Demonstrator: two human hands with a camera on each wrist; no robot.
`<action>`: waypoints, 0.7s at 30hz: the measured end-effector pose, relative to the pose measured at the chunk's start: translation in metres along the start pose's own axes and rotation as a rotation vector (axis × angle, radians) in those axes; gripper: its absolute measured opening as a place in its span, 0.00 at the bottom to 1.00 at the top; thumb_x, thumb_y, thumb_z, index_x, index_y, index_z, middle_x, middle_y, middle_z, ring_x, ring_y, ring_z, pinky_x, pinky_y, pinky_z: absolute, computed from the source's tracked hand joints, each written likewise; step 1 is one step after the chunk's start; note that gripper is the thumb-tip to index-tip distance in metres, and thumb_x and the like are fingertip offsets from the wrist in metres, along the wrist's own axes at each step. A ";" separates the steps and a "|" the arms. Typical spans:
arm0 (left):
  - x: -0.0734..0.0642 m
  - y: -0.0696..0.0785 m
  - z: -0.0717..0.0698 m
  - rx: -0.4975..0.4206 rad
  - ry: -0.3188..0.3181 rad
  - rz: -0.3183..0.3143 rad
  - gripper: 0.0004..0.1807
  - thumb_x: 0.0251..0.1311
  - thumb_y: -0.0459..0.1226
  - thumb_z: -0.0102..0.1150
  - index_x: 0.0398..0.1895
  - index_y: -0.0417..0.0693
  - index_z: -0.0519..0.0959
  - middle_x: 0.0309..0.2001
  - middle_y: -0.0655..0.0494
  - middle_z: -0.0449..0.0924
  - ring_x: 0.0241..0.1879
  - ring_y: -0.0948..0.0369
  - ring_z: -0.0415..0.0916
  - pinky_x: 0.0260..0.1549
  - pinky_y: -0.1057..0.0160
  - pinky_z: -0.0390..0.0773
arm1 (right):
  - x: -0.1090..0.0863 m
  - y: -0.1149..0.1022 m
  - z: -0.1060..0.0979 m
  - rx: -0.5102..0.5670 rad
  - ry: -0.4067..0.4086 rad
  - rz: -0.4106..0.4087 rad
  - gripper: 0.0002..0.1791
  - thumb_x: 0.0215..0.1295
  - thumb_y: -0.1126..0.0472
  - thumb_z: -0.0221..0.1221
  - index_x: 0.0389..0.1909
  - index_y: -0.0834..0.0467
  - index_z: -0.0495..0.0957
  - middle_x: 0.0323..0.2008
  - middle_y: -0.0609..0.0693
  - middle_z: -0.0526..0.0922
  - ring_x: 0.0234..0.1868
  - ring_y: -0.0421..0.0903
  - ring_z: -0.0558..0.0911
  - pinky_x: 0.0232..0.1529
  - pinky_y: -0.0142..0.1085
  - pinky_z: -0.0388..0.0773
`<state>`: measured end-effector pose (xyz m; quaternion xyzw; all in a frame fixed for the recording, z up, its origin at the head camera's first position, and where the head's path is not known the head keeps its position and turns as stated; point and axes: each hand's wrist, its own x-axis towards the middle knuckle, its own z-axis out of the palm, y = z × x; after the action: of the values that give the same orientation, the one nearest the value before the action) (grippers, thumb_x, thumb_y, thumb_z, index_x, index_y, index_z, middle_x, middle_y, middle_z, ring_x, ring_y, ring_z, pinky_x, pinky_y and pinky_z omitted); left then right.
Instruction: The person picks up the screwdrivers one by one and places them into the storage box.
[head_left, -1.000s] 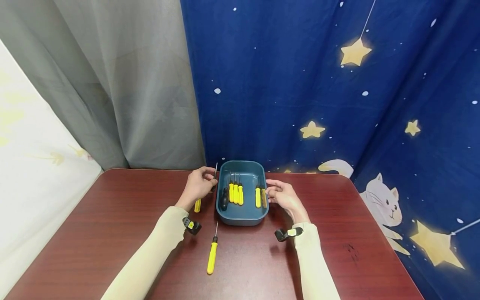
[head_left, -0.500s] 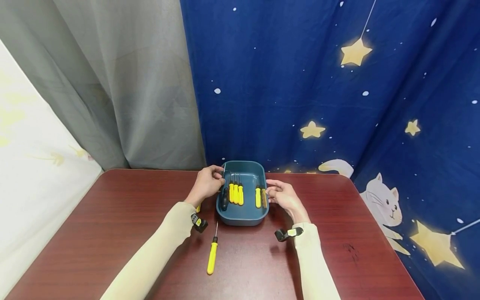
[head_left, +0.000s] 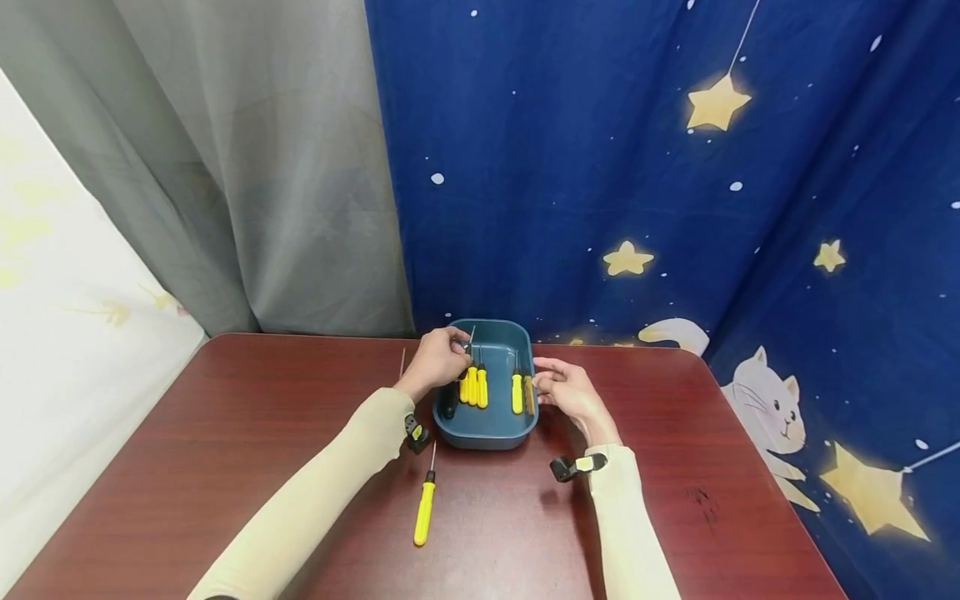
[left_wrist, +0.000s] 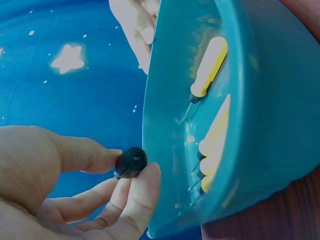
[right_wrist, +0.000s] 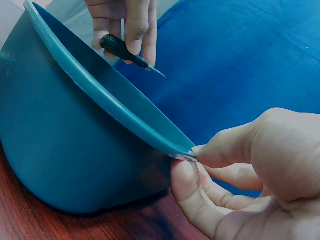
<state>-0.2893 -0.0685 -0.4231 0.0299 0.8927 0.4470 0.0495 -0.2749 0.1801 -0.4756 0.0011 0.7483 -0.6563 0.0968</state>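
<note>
My left hand [head_left: 437, 360] is over the left part of a blue-green plastic bin [head_left: 486, 438]. It pinches a black-handled screwdriver [right_wrist: 117, 47] between thumb and fingers, its thin shaft pointing away. On the bin's right side, my right hand [right_wrist: 280, 165] grips the rim between thumb and fingers. Inside lie several yellow-handled screwdrivers [head_left: 482, 388] side by side. Another yellow-handled screwdriver [head_left: 517, 393] is near the right wall. Dark handles [head_left: 448, 404] show at the bin's left, partly covered by my left hand.
In front of the bin, a yellow-handled screwdriver [head_left: 423, 510] lies on the reddish-brown table [head_left: 720, 467]. A thin metal shaft [head_left: 402, 361] shows beyond my left wrist, the rest hidden. Curtains [head_left: 525, 167] hang right behind the table's far edge.
My left hand has moved right, from beside the bin to over it, carrying the black-handled screwdriver. My right hand has stayed at the rim.
</note>
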 end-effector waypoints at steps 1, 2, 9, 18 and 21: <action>0.001 0.002 0.001 0.007 -0.004 0.004 0.20 0.63 0.31 0.61 0.60 0.41 0.79 0.37 0.49 0.80 0.29 0.60 0.78 0.29 0.67 0.84 | 0.000 0.000 0.000 0.000 0.002 0.002 0.27 0.68 0.75 0.54 0.69 0.67 0.71 0.46 0.69 0.82 0.32 0.42 0.82 0.36 0.31 0.84; 0.002 0.003 0.003 0.011 -0.009 0.005 0.20 0.63 0.31 0.61 0.59 0.41 0.79 0.37 0.49 0.80 0.30 0.60 0.78 0.29 0.68 0.84 | 0.000 0.000 0.000 0.001 0.003 0.004 0.27 0.68 0.75 0.54 0.69 0.67 0.71 0.46 0.69 0.82 0.32 0.42 0.82 0.36 0.32 0.84; 0.007 0.011 0.012 -0.010 -0.055 -0.048 0.19 0.66 0.32 0.59 0.60 0.41 0.78 0.35 0.49 0.77 0.31 0.59 0.80 0.35 0.64 0.88 | -0.001 -0.001 -0.001 -0.009 0.008 0.007 0.28 0.68 0.74 0.55 0.70 0.66 0.71 0.47 0.67 0.82 0.34 0.42 0.82 0.40 0.36 0.85; 0.017 0.017 0.019 -0.029 -0.102 -0.080 0.18 0.66 0.31 0.61 0.59 0.38 0.77 0.46 0.43 0.83 0.40 0.53 0.86 0.40 0.58 0.89 | 0.000 0.001 -0.001 -0.004 0.010 0.004 0.27 0.68 0.75 0.55 0.68 0.66 0.72 0.46 0.67 0.83 0.33 0.43 0.82 0.37 0.33 0.84; 0.019 0.018 0.021 -0.022 -0.110 -0.068 0.18 0.65 0.31 0.62 0.58 0.38 0.78 0.49 0.42 0.83 0.39 0.53 0.86 0.38 0.59 0.90 | -0.001 -0.001 0.000 0.005 0.001 -0.001 0.27 0.67 0.76 0.54 0.69 0.67 0.71 0.45 0.66 0.82 0.34 0.44 0.82 0.38 0.34 0.83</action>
<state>-0.3055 -0.0392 -0.4226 0.0235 0.8842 0.4525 0.1138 -0.2743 0.1805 -0.4748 0.0013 0.7467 -0.6582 0.0959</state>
